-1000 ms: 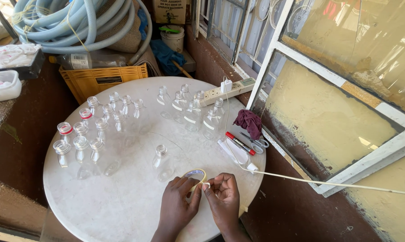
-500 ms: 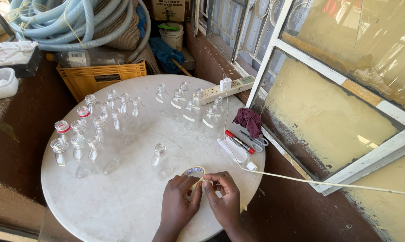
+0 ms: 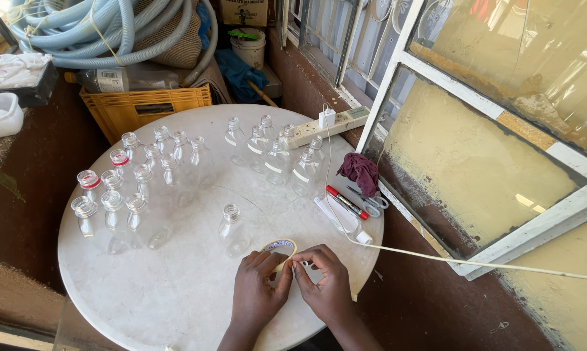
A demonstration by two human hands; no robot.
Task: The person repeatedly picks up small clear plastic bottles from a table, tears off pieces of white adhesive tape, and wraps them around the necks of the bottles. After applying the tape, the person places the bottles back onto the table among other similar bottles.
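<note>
**Yellowish tape roll pinched between two hands**

Yellowish and thin, the roll of tape [image 3: 279,247] stood on edge at the near rim of the round white table [image 3: 176,305]. The left hand [image 3: 257,292] closed its fingertips on the roll's lower edge; the right hand [image 3: 326,286] pinched just beside it, fingers curled tight. A single clear plastic bottle [image 3: 231,227] stood just behind the roll, with scissors [image 3: 371,203] and a red marker [image 3: 345,201] farther right.

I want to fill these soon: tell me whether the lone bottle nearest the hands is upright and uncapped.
Upright and uncapped. The bottle stands on its base on the table, its open mouth showing with no cap.
</note>
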